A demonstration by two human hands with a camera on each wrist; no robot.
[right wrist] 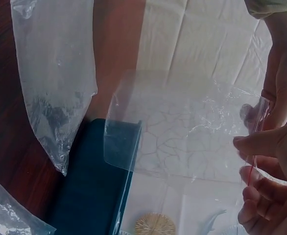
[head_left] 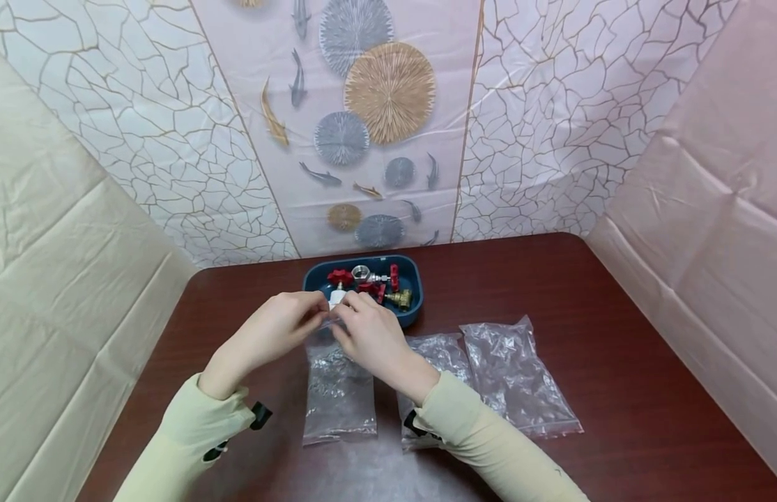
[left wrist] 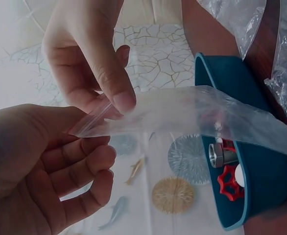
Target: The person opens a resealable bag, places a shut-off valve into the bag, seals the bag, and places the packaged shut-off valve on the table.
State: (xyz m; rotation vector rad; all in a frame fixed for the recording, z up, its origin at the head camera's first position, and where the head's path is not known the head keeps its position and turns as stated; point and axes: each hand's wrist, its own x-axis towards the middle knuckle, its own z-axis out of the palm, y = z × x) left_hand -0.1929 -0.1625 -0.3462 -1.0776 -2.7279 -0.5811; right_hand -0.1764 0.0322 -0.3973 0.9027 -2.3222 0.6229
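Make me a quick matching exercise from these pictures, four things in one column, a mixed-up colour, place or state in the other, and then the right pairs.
Things
1. Tray
2. Valve handwheels
3. Raised clear bag
4. Rightmost clear bag

Matches
A. Lying flat on the table
B. Pinched by the left hand and right hand
C. Dark blue
D. Red

Pairs: 1-C, 2-D, 3-B, 4-A

No readable text, no legible labels or brands, no numbers or signs made out
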